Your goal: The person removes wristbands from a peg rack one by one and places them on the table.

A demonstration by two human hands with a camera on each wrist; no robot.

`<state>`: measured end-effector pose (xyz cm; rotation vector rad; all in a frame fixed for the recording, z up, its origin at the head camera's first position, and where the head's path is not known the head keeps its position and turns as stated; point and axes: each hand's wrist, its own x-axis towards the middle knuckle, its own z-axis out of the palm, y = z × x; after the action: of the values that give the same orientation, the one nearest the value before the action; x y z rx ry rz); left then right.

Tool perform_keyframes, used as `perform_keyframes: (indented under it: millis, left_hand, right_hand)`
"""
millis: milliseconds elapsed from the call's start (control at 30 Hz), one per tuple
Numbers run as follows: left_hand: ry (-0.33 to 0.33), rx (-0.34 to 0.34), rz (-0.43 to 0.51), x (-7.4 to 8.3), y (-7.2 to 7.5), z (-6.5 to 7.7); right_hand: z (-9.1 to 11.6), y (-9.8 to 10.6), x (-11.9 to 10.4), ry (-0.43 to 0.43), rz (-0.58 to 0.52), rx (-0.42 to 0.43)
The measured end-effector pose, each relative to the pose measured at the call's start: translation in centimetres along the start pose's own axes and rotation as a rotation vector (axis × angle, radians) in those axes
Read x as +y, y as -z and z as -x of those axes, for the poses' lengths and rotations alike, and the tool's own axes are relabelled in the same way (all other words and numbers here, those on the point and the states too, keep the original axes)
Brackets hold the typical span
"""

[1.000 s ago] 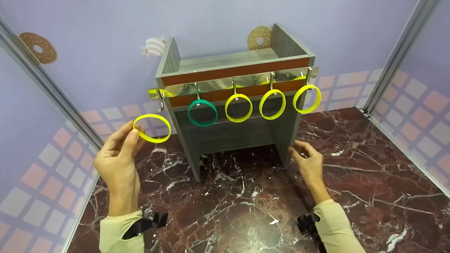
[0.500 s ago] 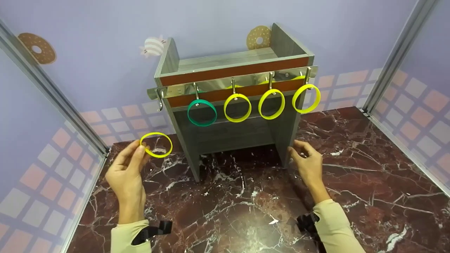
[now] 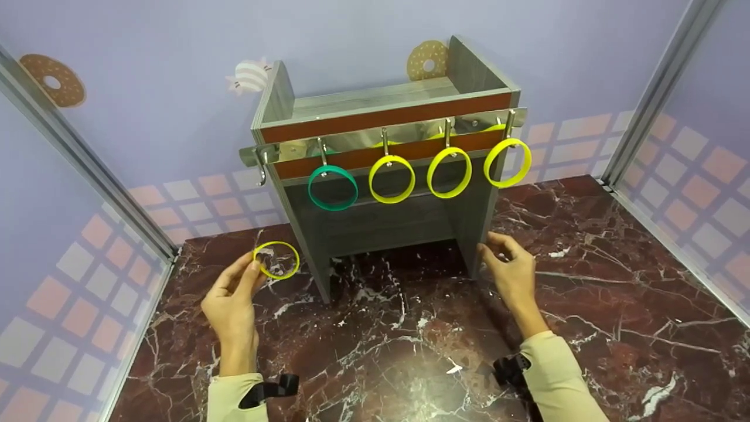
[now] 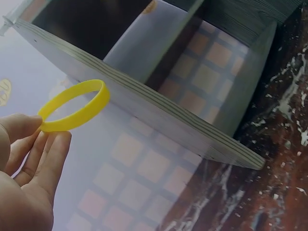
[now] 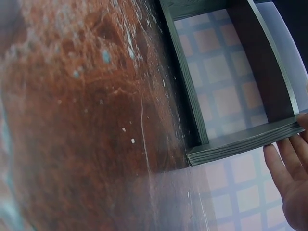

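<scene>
A yellow silicone wristband (image 3: 277,278) is pinched at its left edge between the thumb and fingers of my left hand (image 3: 231,305), out left of the grey shelf unit. The left wrist view shows this band (image 4: 77,119) tilted, touching only the hand. My right hand (image 3: 512,275) grips the front edge of the unit's right side panel (image 5: 245,144), thumb on the inner side and fingers along the outer. On the metal hook rail (image 3: 351,140) hang a green wristband (image 3: 333,208) and three yellow ones, the middle of these being a yellow band (image 3: 450,196). The leftmost hook (image 3: 261,173) carries nothing.
The grey shelf unit (image 3: 375,108) stands on a dark red marbled tabletop (image 3: 404,363), with a purple patterned wall (image 3: 351,35) behind it. Metal frame posts (image 3: 656,88) rise at both sides. Black straps (image 3: 269,391) wrap both wrists.
My left hand has moved down and rightward with the yellow wristband, away from the leftmost hook. My right hand stays at the side panel. The view has shifted slightly.
</scene>
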<state>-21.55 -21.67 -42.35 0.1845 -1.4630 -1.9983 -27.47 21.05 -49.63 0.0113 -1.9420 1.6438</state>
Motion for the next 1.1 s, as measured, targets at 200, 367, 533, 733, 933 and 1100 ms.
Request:
perform_keyframes:
  millis: [200,367,533,733,933,1100]
  left_hand:
    - [0.051,0.010,-0.003,-1.0,0.6,0.1]
    - [0.076,0.011,-0.040,-2.1,1.2,0.3]
    - [0.089,0.008,-0.123,-3.2,1.7,0.5]
    - [0.145,-0.008,-0.166,-4.4,2.2,0.6]
    - [0.192,-0.007,-0.175,-5.6,2.7,0.7]
    - [0.225,-0.015,-0.192,-6.6,3.0,0.7]
  right_hand:
    - [0.0,0.0,0.0,-0.002,0.009,0.001]
    - [0.0,0.0,-0.1,-0.012,0.007,0.001]
    - [0.0,0.1,0.0,-0.017,-0.015,-0.011]
    - [0.1,-0.1,-0.1,-0.021,-0.030,-0.002]
    - [0.1,0.0,-0.3,-0.037,-0.066,-0.016]
    - [0.1,0.1,-0.2,-0.037,-0.064,-0.020]
